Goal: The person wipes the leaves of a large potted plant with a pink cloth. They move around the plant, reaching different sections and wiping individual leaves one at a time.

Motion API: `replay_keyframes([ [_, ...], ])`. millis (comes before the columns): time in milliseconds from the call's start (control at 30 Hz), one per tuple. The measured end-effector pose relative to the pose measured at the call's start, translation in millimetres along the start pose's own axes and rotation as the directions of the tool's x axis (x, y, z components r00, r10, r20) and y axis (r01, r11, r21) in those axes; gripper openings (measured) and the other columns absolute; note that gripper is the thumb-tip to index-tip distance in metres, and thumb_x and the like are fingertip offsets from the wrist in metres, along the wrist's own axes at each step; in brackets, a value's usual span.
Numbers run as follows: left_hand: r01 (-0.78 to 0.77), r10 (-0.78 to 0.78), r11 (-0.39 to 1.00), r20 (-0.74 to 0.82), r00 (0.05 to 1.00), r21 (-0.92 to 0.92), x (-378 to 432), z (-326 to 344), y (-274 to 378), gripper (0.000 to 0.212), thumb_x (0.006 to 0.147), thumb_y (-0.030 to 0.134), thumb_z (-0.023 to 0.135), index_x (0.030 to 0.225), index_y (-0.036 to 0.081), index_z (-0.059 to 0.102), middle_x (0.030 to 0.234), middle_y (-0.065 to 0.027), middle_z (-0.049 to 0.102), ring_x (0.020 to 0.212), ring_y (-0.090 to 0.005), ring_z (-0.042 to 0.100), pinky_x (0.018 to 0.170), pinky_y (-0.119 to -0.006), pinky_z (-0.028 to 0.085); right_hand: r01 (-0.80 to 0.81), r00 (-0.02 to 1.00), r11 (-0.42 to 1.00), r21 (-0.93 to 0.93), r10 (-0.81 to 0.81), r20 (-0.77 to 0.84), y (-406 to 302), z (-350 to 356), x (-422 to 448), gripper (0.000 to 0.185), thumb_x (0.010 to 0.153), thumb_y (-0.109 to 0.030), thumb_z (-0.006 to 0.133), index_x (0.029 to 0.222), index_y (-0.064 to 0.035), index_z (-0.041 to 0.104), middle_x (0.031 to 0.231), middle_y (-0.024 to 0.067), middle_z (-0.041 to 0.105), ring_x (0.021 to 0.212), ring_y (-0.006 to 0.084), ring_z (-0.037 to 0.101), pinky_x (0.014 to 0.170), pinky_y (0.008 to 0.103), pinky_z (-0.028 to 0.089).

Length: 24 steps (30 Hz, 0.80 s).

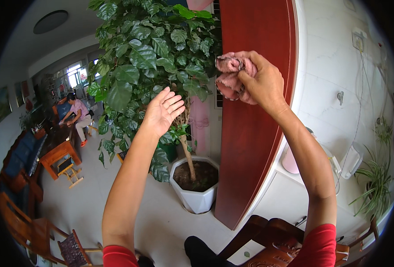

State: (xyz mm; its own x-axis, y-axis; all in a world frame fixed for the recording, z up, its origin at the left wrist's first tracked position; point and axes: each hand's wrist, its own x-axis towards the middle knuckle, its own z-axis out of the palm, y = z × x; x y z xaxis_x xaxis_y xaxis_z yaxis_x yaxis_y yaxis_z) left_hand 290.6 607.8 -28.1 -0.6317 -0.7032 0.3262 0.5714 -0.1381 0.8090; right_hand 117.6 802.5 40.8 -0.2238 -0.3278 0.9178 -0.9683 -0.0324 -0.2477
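Observation:
A bunched pink cloth with a dark edge [232, 75] is gripped in my right hand [267, 78], in front of a tall reddish-brown wooden panel [247, 150]. My left hand [163, 111] is raised with its palm turned up and fingers apart, holding nothing. It is in front of the lower leaves of a large leafy potted plant [127, 76]. The plant's trunk [187, 157] rises from soil in a white faceted pot [195, 197] on the floor, just left of the panel.
A carved dark wooden chair [277, 243] with a white sheet on it stands close at the lower right. Wooden chairs [36, 230] are at lower left. Farther off, a person [79, 111] leans over a long table [58, 133]. A spider plant [375, 187] and a white counter [293, 177] are on the right.

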Motion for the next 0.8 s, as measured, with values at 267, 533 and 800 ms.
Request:
replay_keyframes([
  [267, -0.086, 0.081, 0.989, -0.046, 0.996, -0.117, 48.4, 25.5, -0.9, 0.092, 0.081, 0.047, 0.060, 0.140, -0.005, 0.013, 0.142, -0.0240, 0.025, 0.131, -0.0369, 0.029, 0.106, -0.051, 0.027, 0.004, 0.998, 0.994, -0.110, -0.010, -0.056, -1.7, 33.0, 45.2, 0.030, 0.074, -0.022, 0.062, 0.104, -0.0208, 0.061, 0.099, 0.0017, 0.063, 0.091, 0.0244, 0.062, 0.076, 0.0384, 0.049],
  [533, -0.043, 0.077, 0.957, 0.110, 0.991, -0.287, 75.5, 21.3, -1.2, 0.056, 0.092, 0.048, 0.034, 0.125, 0.004, 0.043, 0.130, -0.0143, 0.044, 0.121, -0.0277, 0.040, 0.106, -0.043, 0.025, 0.374, 0.923, 0.912, -0.168, -0.384, -0.026, -10.7, 118.5, 49.3, 0.012, 0.081, -0.022, 0.060, 0.092, -0.0170, 0.061, 0.086, 0.0036, 0.063, 0.079, 0.0256, 0.061, 0.064, 0.0377, 0.049],
  [800, -0.008, 0.075, 0.935, 0.176, 0.981, -0.354, 61.5, -2.4, -3.9, 0.041, 0.091, 0.042, 0.041, 0.108, 0.008, 0.054, 0.106, -0.0038, 0.059, 0.101, -0.0198, 0.053, 0.099, -0.033, 0.034, 0.380, 0.906, 0.925, -0.015, -0.369, 0.210, -20.0, 146.5, 11.5, 0.013, 0.078, -0.017, 0.059, 0.088, -0.0086, 0.058, 0.085, 0.0112, 0.065, 0.080, 0.0292, 0.062, 0.066, 0.0392, 0.050],
])
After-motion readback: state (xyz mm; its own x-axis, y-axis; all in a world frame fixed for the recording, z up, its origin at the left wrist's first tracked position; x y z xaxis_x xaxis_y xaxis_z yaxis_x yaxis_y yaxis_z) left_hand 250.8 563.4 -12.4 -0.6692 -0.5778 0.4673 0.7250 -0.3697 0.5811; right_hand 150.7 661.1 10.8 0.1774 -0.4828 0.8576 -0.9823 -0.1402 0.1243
